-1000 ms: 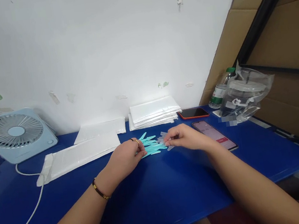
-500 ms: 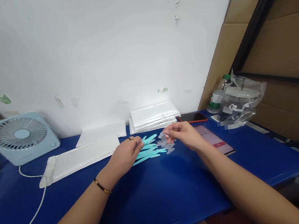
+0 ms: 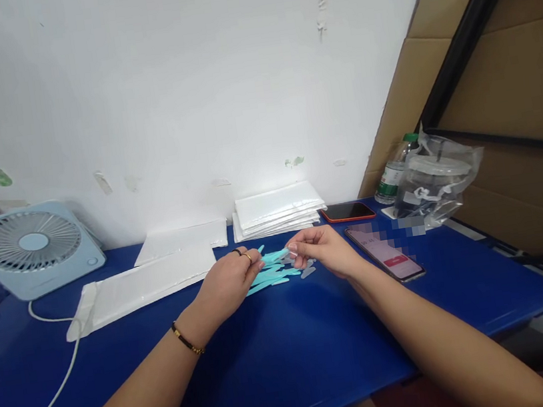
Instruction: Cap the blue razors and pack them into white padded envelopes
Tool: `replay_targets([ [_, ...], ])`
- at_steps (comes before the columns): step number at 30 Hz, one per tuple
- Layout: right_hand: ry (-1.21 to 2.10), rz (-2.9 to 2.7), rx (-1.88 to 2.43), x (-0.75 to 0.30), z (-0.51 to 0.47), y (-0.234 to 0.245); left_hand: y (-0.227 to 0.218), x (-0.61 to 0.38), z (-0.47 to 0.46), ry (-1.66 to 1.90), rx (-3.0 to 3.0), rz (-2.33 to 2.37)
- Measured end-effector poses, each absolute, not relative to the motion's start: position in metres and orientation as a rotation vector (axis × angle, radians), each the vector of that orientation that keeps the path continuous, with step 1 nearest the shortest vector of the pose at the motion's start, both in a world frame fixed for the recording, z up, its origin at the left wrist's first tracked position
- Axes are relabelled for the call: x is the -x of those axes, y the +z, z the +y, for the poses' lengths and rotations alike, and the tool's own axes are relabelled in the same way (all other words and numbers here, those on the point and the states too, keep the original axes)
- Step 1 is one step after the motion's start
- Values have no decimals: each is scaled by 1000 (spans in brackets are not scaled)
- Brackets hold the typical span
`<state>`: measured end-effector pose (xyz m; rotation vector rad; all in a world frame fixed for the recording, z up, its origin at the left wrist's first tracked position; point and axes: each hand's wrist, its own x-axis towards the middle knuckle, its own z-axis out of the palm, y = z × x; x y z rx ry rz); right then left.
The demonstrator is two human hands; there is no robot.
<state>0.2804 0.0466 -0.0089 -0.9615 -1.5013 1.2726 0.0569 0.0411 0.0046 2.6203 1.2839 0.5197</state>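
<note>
My left hand [image 3: 234,277], with a ring on it, is closed round the handle end of a turquoise eyebrow razor [image 3: 275,255], which points to the right. At the razor's tip, my right hand [image 3: 316,249] pinches with thumb and forefinger. A small clear cap appears to be in that pinch, mostly hidden by the fingers. Below the hands lies a loose pile of turquoise razors [image 3: 272,277]. Several clear plastic caps [image 3: 307,270] are scattered beside it, partly covered by my right hand.
White padded mailers lie flat [image 3: 147,290] at left and stacked [image 3: 276,206] at the wall. A blue fan [image 3: 35,247] with a white cable stands far left. Two phones [image 3: 395,260] [image 3: 348,211], a bottle [image 3: 392,176] and a bagged cup [image 3: 438,183] are on the right of the blue table [image 3: 286,376].
My hands have come together. The razor in my left hand now reaches my right fingertips, which held a clear cap apart from it before. The view has shifted slightly.
</note>
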Motion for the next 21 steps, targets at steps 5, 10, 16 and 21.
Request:
replay_targets([
  [5, 1348, -1695, 1050, -286, 45, -6, 0, -61, 38, 495, -2563, 1211],
  [10, 1255, -1703, 1096, -323, 52, 9, -17, -53, 47, 516, -2451, 1264],
  [16, 1048, -1398, 1103, -347, 80, -8, -26, -50, 50, 186, -2556, 1239],
  [21, 888, -1602, 1166, -320, 93, -36, -13, -63, 24, 63, -2637, 1106],
])
